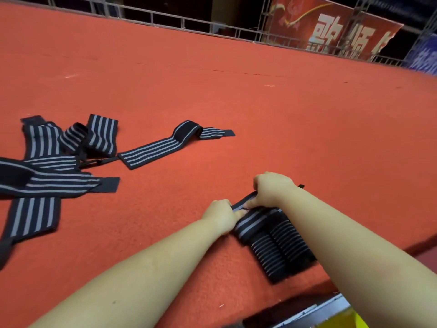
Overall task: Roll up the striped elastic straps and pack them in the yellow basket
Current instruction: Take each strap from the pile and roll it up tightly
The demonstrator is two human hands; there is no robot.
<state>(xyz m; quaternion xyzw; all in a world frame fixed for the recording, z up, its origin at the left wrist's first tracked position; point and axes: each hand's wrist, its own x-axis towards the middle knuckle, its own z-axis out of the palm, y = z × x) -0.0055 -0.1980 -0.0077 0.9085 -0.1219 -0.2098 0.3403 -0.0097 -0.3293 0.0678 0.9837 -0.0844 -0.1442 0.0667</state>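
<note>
While your left hand [221,215] and right hand [269,189] pinch the strap [272,237] on the red counter [236,91], loose straps [54,162] lie well apart at left.

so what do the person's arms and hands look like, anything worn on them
Both forearms are bare up to the frame edge: no sleeves, gloves, watch or rings visible on the left hand or the right hand. No markings or cables show.
</note>
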